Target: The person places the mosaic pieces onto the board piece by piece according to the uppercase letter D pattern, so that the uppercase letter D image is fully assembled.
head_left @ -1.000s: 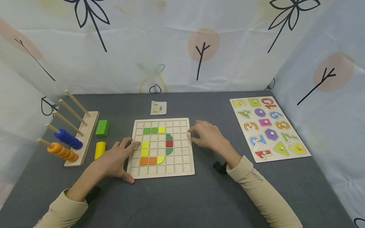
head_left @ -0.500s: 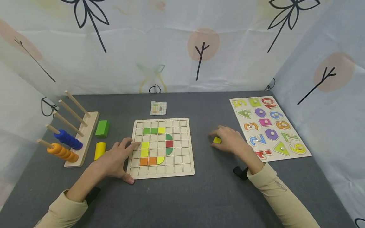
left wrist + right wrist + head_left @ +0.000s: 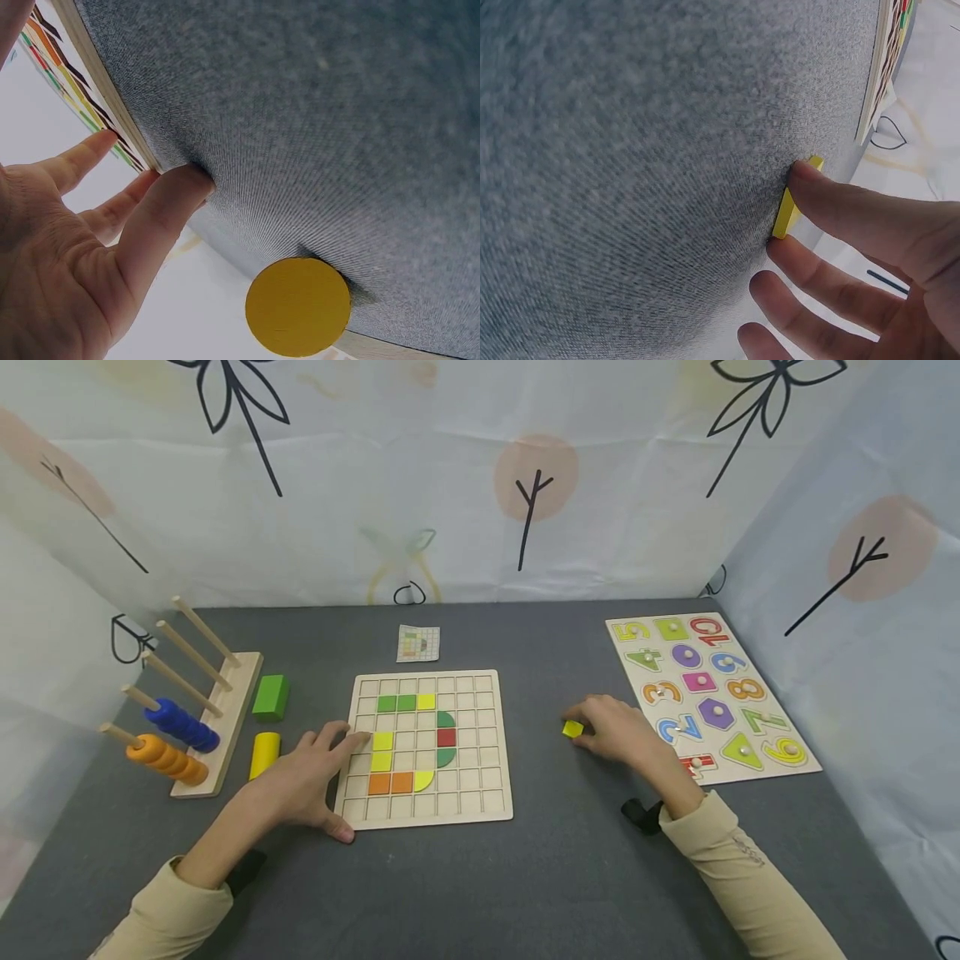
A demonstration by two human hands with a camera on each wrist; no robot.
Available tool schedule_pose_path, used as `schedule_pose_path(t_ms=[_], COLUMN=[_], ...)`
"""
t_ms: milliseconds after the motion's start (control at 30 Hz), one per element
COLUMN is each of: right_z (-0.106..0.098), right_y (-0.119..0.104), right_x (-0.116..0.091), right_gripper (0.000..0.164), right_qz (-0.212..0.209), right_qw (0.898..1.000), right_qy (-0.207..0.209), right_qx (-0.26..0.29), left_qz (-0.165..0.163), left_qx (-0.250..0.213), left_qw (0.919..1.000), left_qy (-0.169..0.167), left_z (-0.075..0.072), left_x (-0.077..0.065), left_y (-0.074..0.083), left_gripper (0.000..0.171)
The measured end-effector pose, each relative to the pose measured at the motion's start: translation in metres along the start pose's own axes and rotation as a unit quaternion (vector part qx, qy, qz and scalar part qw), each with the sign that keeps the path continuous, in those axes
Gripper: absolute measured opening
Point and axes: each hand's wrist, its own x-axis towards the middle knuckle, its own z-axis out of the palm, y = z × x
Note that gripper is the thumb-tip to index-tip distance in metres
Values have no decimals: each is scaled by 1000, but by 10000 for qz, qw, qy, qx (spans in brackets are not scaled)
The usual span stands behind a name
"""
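A wooden grid board [image 3: 472,797] lies in the middle of the table, with green, yellow, red and orange flat pieces in some cells. My left hand [image 3: 303,781] rests at its left edge, fingers spread and their tips on the border, thumb at the near corner. Right of the board, my right hand [image 3: 615,731] pinches a small yellow tile [image 3: 572,728] between thumb and finger, close to the tabletop. In the right wrist view the thumb lies across the yellow tile [image 3: 783,215], hiding part of it, and the other fingers are loosely bent.
A small pattern card [image 3: 417,644] lies behind the board. To the left are a peg stacker [image 3: 240,681] with blue and orange rings, a green block [image 3: 271,697] and a yellow cylinder [image 3: 264,755]. A number puzzle board [image 3: 723,693] lies at the right.
My right hand has moved right, from the board's right edge to the table beyond it, where the yellow tile now shows in its fingers. My left hand stays put.
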Motion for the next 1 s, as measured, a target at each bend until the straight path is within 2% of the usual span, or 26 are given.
schedule_pose_path(t_ms=[533, 1000], right_z=[1, -2], right_y=[-1, -17], right_x=[3, 8], right_gripper=[32, 33], right_qz=[105, 43], right_qw=[9999, 9996], right_qy=[21, 250], right_qx=[44, -130], left_qz=[19, 44], left_qx=[28, 19], left_qw=[10000, 10000], left_qy=[53, 57], left_z=[-1, -1], left_x=[-1, -1], left_y=[1, 0], left_gripper=[132, 132])
